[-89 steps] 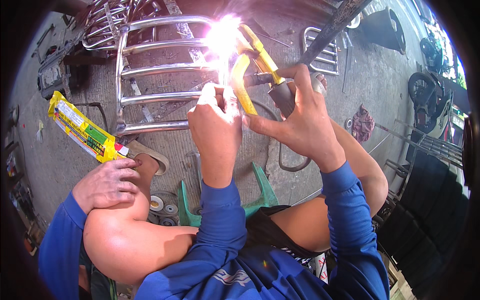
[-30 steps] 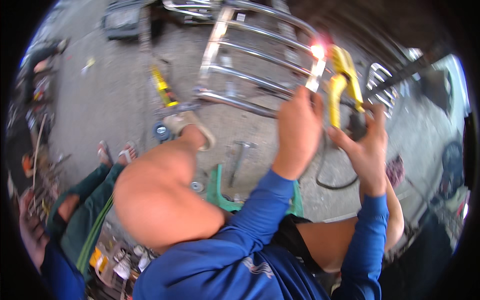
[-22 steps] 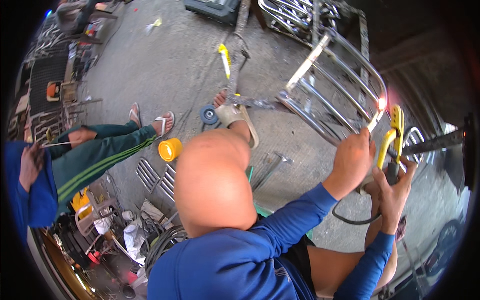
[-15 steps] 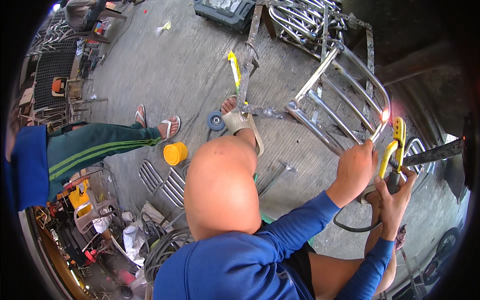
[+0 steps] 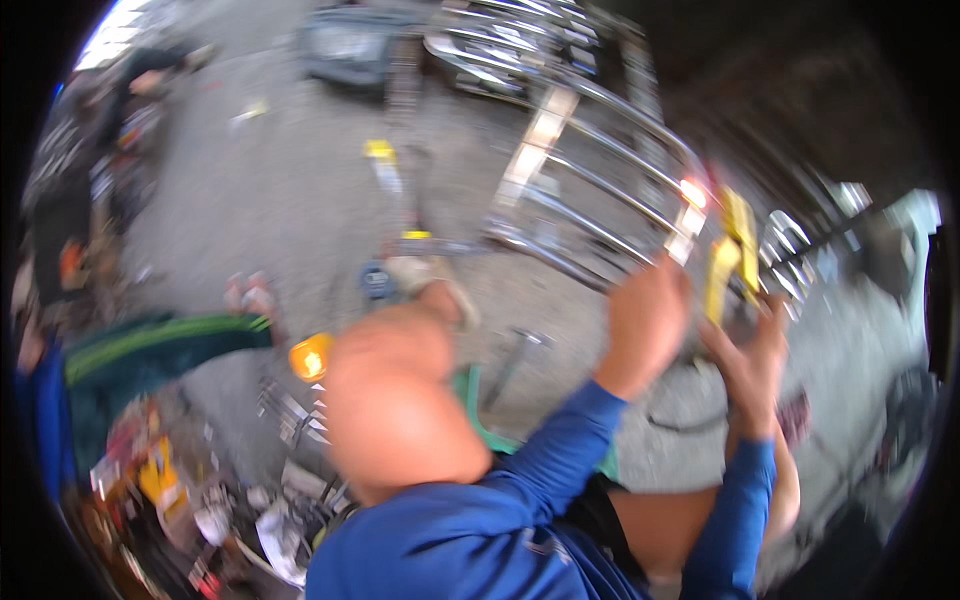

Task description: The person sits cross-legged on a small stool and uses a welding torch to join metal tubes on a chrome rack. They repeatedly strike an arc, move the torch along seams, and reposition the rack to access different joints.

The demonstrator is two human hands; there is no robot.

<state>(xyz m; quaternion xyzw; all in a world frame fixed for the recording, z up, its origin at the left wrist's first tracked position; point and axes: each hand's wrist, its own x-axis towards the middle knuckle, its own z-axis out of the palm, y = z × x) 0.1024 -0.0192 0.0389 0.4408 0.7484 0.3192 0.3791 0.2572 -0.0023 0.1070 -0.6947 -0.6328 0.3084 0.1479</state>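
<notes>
My left hand [image 5: 648, 320] is closed round the near corner of a shiny metal tube frame [image 5: 618, 148] with several parallel bars. To its right, my right hand [image 5: 752, 365] grips a yellow welding electrode holder [image 5: 735, 245], whose handle is partly hidden by the fingers. A bright orange-white glow [image 5: 692, 193] sits on the frame's right end, close to the holder's tip. Motion smears the picture, so any electrode in the holder cannot be made out.
Beyond the frame lie a pile of shiny tubes [image 5: 500, 45] and a dark case [image 5: 360, 45]. A yellow tub [image 5: 312, 357] and a hammer-like tool [image 5: 515, 360] are on the floor near my knee. At left, another person's green-trousered leg [image 5: 170, 340] stretches in.
The whole view has shifted and blurred, with the frame and both hands appearing further left. Both hands keep their holds, and the glow stays at the frame's right end.
</notes>
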